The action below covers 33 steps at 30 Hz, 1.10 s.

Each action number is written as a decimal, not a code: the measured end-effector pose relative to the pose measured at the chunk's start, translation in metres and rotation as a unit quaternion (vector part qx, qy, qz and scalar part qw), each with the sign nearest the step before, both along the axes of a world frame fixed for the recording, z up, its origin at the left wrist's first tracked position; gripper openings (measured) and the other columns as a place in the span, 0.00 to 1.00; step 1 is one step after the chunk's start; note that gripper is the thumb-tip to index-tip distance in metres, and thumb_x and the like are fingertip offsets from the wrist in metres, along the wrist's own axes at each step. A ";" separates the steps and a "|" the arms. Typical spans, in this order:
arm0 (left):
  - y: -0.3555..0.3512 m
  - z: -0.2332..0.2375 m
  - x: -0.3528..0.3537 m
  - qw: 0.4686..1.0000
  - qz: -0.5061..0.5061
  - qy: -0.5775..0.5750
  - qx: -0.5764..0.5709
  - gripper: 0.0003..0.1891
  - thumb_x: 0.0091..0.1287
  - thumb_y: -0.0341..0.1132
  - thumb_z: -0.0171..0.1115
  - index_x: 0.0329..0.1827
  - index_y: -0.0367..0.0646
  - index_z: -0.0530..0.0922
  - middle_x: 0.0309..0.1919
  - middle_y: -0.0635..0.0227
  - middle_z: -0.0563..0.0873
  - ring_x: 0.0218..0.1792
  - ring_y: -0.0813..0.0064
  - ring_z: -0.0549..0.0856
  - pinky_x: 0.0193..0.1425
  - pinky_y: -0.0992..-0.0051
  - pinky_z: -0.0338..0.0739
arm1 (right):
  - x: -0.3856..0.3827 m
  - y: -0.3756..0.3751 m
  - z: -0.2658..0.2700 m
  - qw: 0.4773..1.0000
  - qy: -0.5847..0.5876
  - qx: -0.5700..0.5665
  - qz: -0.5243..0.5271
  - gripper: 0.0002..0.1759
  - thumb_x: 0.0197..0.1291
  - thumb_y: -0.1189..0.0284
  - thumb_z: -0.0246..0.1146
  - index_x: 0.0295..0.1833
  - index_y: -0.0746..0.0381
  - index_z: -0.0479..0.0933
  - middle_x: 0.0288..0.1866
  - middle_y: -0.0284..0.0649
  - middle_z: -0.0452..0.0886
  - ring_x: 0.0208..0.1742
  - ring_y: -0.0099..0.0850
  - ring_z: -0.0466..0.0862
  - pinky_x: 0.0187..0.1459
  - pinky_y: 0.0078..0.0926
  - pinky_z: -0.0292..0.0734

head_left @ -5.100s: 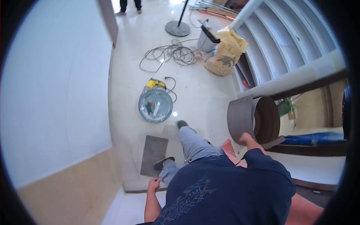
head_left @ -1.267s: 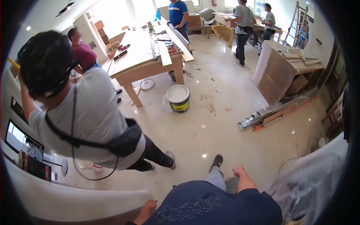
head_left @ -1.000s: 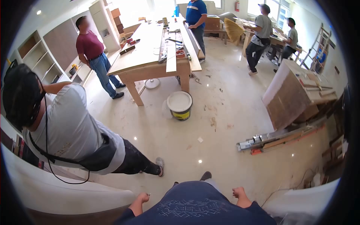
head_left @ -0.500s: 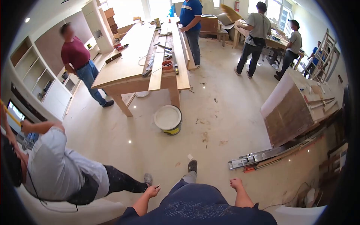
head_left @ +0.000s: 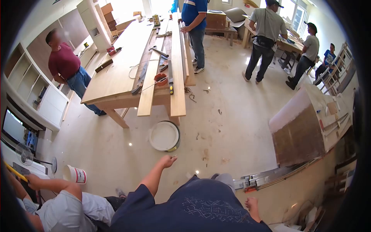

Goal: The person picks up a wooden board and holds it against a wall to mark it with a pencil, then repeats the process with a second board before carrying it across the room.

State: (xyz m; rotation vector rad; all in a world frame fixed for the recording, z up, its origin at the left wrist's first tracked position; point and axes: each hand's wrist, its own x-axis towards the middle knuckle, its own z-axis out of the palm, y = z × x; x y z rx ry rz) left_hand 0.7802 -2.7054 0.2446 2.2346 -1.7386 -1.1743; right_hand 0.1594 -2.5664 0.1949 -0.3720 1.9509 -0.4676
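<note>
My left hand (head_left: 168, 161) reaches forward over the floor with its fingers pinched together. A tiny pale thing shows at the fingertips, too small to name. Just beyond this hand stands a bucket (head_left: 164, 136) with a white lid, apart from it. My right hand (head_left: 252, 202) hangs low at my side with its fingers curled in, and I see nothing in it. Farther ahead, a wooden worktable (head_left: 112, 87) carries long boards (head_left: 178, 89), a hammer (head_left: 159, 51) and a red round container (head_left: 160, 79).
Close on my left, a person in a grey shirt (head_left: 63, 208) grips a yellow bar (head_left: 15, 171); a white bucket (head_left: 74, 174) stands nearby. Other people stand around the tables. To the right are metal channels (head_left: 266, 179) on the floor, a large brown-sided box (head_left: 297, 135) and a ladder (head_left: 340, 71).
I have moved forward, nearer the table and lidded bucket. My left hand has swung forward and up; my right hand has dropped back. The person in grey has slipped toward the lower left.
</note>
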 end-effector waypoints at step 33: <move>-0.601 -0.030 -0.171 0.997 0.044 -0.007 0.064 0.22 0.65 0.52 0.57 0.49 0.43 0.82 0.41 0.48 0.84 0.46 0.50 0.83 0.51 0.59 0.76 | -0.035 -0.773 0.015 0.918 0.129 -0.109 0.360 0.11 0.55 0.66 0.63 0.34 0.65 0.82 0.23 0.43 0.83 0.23 0.31 0.83 0.30 0.30 0.77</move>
